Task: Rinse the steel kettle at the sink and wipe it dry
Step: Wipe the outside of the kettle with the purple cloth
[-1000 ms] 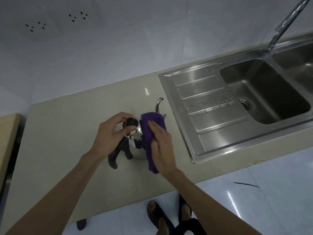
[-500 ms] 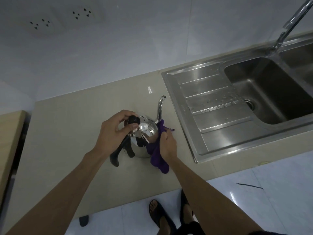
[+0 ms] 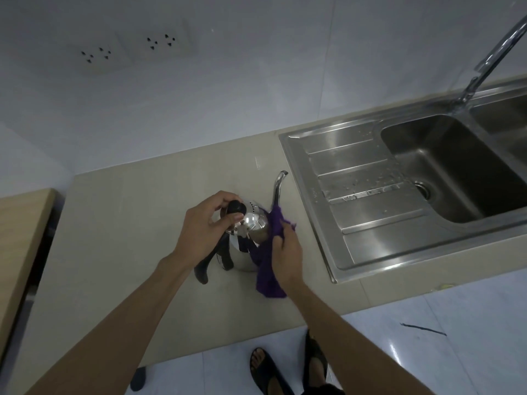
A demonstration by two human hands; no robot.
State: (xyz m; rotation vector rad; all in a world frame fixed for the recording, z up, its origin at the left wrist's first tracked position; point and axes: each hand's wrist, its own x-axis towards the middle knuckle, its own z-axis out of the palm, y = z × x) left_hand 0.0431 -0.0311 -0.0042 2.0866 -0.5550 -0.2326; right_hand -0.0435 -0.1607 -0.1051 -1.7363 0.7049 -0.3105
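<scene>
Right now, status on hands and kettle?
Left hand pinches lid knob. Right hand presses purple cloth on steel kettle, upright on counter. Nothing in the way.

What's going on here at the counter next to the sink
A person is wiping a steel kettle that stands on the beige counter, left of the sink. The left hand holds the black lid knob to steady it. The right hand presses a purple cloth against the kettle's side, near the base of the spout. Droplets sit on the sink's drainboard; whether the tap is running I cannot tell.
</scene>
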